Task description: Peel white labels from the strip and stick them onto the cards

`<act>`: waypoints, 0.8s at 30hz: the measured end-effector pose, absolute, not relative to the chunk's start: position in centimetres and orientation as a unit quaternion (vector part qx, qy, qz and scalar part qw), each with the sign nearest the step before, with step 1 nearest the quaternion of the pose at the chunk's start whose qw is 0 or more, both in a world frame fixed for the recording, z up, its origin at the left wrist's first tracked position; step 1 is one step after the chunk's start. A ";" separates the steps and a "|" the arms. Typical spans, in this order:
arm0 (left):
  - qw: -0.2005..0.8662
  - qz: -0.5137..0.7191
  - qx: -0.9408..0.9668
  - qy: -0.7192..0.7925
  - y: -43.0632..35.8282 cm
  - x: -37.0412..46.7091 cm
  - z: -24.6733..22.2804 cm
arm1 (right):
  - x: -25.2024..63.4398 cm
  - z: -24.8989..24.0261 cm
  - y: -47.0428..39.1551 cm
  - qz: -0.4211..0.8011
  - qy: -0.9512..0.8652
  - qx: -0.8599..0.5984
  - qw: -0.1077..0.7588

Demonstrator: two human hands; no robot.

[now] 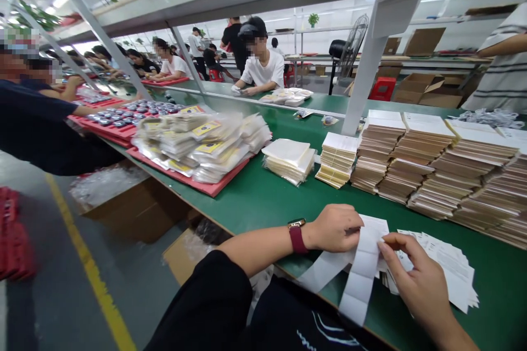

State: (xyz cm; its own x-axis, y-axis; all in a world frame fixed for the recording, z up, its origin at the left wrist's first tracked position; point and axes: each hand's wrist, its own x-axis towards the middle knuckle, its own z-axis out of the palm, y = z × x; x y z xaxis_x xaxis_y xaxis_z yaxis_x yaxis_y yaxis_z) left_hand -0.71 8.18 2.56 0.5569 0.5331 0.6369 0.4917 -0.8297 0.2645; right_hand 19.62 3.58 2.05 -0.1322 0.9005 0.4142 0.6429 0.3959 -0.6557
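Observation:
A long white strip (362, 274), creased into segments, hangs between my hands and over the front edge of the green table. My left hand (335, 228), with a dark red watch band at its wrist, has its fingers curled closed at the strip's upper left edge. The thumb and forefinger of my right hand (415, 274) pinch the strip's upper right edge. Behind the strip lies a white printed card (376, 224), partly covered by it. Fanned printed cards (448, 263) lie beyond and beside my right hand.
Tall stacks of cards (444, 170) line the back right. Further left are a small bagged pile (288, 156) and a red tray (218, 189) heaped with packets (197, 142). A slanted post (362, 82) rises behind. Several people sit along the tables; cardboard boxes (127, 203) stand below.

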 end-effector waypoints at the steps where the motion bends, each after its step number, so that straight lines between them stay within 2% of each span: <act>1: 0.024 0.377 0.880 0.289 8.2 -0.7 2.6 | 19.6 2.0 3.6 0.161 -0.733 -0.526 0.400; 14: 0.007 0.409 0.874 0.262 7.4 -0.5 3.1 | 19.4 2.8 3.1 0.139 -0.745 -0.486 0.435; 24: 0.005 0.408 0.875 0.260 7.4 -0.5 3.1 | 19.7 2.6 3.7 0.313 -0.700 -0.440 0.468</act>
State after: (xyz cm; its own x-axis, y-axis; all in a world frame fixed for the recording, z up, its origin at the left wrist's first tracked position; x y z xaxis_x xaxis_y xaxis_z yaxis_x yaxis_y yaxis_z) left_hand -0.48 7.39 3.11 0.5323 0.4586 0.7116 0.4507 -0.8650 0.2203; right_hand 19.66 3.67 2.62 -0.1751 0.9082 0.3800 0.3231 0.4176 -0.8492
